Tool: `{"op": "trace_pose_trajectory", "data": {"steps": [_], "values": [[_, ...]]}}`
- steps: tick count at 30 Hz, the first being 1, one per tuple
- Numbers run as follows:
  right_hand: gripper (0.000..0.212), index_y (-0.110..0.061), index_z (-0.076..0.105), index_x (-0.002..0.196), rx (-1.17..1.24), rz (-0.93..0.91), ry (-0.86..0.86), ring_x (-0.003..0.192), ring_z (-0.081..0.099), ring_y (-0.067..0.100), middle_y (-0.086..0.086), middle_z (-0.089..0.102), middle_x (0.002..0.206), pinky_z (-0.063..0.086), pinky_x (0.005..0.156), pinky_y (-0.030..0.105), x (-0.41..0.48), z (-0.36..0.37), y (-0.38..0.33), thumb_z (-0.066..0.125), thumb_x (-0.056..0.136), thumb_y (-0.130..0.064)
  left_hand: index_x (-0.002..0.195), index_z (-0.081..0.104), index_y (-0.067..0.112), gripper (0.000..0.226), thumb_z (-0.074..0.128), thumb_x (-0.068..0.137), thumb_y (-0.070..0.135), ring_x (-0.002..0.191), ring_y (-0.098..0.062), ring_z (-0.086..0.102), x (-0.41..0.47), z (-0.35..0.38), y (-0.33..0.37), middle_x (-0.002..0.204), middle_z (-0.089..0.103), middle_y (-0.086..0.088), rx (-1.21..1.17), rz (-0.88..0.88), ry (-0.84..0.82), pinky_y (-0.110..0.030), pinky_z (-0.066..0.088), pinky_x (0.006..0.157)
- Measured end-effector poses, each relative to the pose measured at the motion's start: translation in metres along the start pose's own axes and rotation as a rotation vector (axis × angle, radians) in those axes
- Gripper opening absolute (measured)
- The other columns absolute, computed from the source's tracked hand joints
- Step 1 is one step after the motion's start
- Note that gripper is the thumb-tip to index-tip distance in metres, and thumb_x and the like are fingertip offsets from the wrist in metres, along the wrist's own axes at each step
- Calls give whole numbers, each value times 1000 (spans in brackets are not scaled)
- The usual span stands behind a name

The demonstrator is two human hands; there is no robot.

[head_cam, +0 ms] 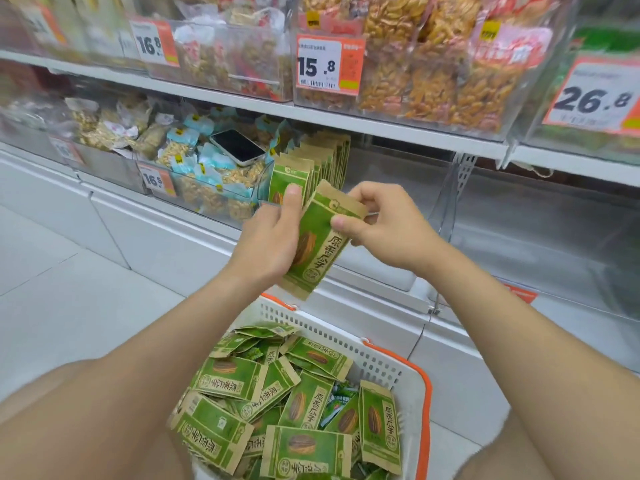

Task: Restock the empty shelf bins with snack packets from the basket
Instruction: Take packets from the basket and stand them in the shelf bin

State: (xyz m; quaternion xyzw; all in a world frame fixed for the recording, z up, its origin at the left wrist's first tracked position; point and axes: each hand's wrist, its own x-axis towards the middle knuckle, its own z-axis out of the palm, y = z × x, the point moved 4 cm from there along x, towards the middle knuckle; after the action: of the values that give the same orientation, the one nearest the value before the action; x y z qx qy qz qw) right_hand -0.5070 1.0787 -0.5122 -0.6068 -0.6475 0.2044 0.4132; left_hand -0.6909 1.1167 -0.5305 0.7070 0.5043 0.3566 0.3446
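A green and tan snack packet [320,237] with a sunflower seed picture is held between both hands in front of the lower shelf. My left hand [273,237] grips its left side, thumb up. My right hand [384,226] pinches its upper right edge. Just behind it, a clear shelf bin [446,202] holds a row of the same packets [311,161] standing upright at its left end; the rest of the bin shows no packets. Below, a white basket with an orange rim [377,365] holds several loose packets [294,407] of the same kind.
A phone [237,147] lies on top of blue-wrapped snacks in the bin to the left. The upper shelf carries full bins of fried snacks with price tags [329,65]. White cabinet fronts run below the shelf, and pale floor tiles lie at the left.
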Motion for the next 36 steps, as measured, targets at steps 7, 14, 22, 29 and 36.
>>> {"op": "trace_pose_trajectory", "data": {"steps": [7, 14, 22, 29, 36], "values": [[37, -14, 61, 123, 286, 139, 269, 72, 77, 20, 7, 77, 80, 65, 62, 41, 10, 1, -16, 79, 92, -23, 111, 73, 11, 39, 47, 111, 40, 104, -32, 74, 19, 7, -8, 107, 78, -12, -465, -50, -112, -57, 58, 97], [16, -16, 74, 100, 225, 223, 146, 81, 77, 27, 6, 79, 80, 61, 80, 57, 21, 32, -8, 69, 99, -30, 130, 68, 6, 38, 57, 107, 34, 104, -37, 75, 50, 12, -13, 119, 75, -21, -962, -330, -122, -52, 64, 72], [23, -20, 56, 124, 319, 106, 132, 78, 77, 15, 2, 80, 88, 62, 68, 38, 40, 29, -12, 64, 102, -17, 123, 72, 8, 28, 59, 106, 26, 109, -39, 73, 69, -12, -12, 116, 76, -19, -689, -29, -176, -55, 62, 90], [23, -31, 55, 115, 78, -112, 418, 77, 70, 8, -12, 76, 87, 56, 78, 38, 65, 38, -13, 65, 98, -19, 124, 72, 18, 22, 63, 105, 24, 98, -15, 76, 89, -33, -38, 105, 80, 1, -291, 54, 27, -33, 60, 87], [21, -24, 53, 112, -153, 23, 320, 82, 55, 8, -7, 70, 95, 35, 66, 12, 85, 62, 21, 69, 98, -20, 132, 63, 19, 40, 71, 93, 15, 109, -29, 62, 107, -27, -74, 118, 62, -5, 270, -28, 66, -41, 55, 89]]}}
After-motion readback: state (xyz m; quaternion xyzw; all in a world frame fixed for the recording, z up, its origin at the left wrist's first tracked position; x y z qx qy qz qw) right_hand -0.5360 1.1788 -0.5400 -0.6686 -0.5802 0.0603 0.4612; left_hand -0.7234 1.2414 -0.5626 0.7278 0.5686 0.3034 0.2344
